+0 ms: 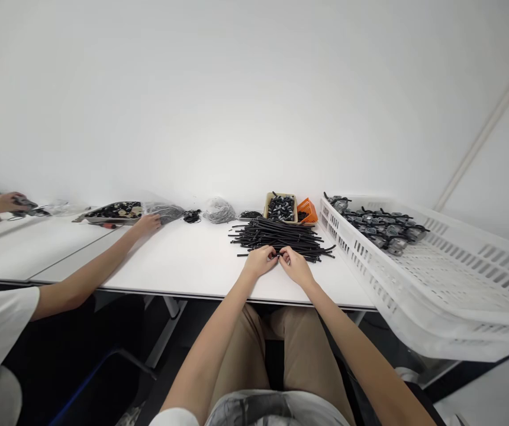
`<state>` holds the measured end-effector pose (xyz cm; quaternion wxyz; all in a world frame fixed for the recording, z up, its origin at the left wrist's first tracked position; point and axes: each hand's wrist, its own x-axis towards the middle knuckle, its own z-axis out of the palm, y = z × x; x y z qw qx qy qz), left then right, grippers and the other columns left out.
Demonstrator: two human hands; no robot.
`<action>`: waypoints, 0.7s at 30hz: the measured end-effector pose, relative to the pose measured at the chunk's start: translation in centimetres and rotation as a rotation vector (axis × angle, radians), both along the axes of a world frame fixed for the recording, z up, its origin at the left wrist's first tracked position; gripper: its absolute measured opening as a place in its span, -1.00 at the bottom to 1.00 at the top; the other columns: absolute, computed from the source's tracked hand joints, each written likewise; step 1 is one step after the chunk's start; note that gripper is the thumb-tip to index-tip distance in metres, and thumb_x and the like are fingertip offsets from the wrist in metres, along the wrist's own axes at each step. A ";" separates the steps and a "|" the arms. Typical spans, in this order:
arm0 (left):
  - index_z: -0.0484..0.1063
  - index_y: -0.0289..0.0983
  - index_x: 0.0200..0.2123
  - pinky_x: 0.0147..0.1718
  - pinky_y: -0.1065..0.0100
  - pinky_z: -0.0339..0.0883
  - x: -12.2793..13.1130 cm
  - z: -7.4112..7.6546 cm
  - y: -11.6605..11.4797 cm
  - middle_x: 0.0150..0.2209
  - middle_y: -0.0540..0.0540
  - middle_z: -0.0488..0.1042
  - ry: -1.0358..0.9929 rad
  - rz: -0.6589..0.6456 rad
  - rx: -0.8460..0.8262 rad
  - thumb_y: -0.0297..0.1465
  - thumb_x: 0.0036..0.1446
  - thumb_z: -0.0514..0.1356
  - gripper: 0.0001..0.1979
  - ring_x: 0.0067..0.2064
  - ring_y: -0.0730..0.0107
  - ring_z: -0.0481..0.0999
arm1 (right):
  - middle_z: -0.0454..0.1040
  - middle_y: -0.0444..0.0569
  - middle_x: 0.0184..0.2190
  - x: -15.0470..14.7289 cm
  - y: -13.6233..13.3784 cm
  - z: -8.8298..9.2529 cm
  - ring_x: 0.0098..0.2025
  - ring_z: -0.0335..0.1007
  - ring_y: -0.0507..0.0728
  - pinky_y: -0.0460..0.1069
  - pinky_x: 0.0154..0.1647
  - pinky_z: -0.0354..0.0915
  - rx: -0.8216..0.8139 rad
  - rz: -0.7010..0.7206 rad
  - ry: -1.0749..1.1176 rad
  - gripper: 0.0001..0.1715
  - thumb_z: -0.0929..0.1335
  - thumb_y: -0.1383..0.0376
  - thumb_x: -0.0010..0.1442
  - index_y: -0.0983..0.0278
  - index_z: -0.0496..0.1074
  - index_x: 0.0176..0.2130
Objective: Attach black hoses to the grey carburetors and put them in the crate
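A heap of thin black tubes (281, 236) lies on the white table (192, 260) straight ahead of me. My left hand (261, 260) and my right hand (296, 264) meet at the heap's near edge, fingers curled and pinched together around a small black piece (279, 255) that is too small to name. Behind the heap stand a tan box of black parts (281, 207) and a small orange basket (308, 210).
A large white slatted crate (436, 278) at the right holds several grey-and-black assembled parts (381, 228). A co-worker's arm (103, 260) reaches from the left to a tray of black parts (115, 212) and plastic bags (219, 210). Another person's hand (6, 202) works far left.
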<state>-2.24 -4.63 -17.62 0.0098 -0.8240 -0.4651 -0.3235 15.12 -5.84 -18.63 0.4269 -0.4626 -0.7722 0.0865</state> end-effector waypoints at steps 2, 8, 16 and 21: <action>0.48 -0.23 -0.28 -0.30 0.42 0.31 0.0 0.1 0.0 -0.31 -0.04 0.54 -0.017 -0.007 -0.009 -0.32 0.15 0.18 -0.87 -0.28 0.37 0.52 | 0.43 -0.12 -0.43 0.1 0.1 0.0 -0.36 0.37 0.09 -0.02 -0.24 0.28 0.004 0.000 0.016 -0.80 0.26 0.27 0.18 0.21 0.37 -0.17; 0.50 -0.22 -0.21 -0.32 0.41 0.31 -0.2 0.2 0.3 -0.33 -0.04 0.55 -0.050 -0.019 -0.062 -0.29 0.12 0.21 -0.81 -0.30 0.36 0.51 | 0.47 -0.04 -0.34 0.5 0.8 -0.1 -0.33 0.39 0.11 -0.01 -0.23 0.33 0.038 0.004 0.112 -0.74 0.23 0.36 0.15 0.24 0.43 -0.18; 0.56 -0.23 -0.20 -0.31 0.39 0.31 -0.5 -0.1 1.0 -0.31 -0.07 0.56 0.007 -0.027 -0.114 -0.27 0.13 0.18 -0.76 -0.31 0.34 0.51 | 0.51 -0.02 -0.30 0.8 1.0 -0.1 -0.32 0.40 0.09 -0.03 -0.25 0.35 0.048 0.062 0.160 -0.67 0.23 0.45 0.08 0.25 0.48 -0.21; 0.56 -0.24 -0.21 -0.34 0.41 0.30 -0.6 0.1 0.8 -0.33 -0.07 0.56 -0.034 -0.053 -0.108 -0.30 0.12 0.17 -0.77 -0.32 0.35 0.50 | 0.53 -0.03 -0.31 0.8 0.9 -0.1 -0.32 0.42 0.08 -0.04 -0.27 0.35 0.035 0.087 0.168 -0.69 0.26 0.43 0.08 0.25 0.51 -0.21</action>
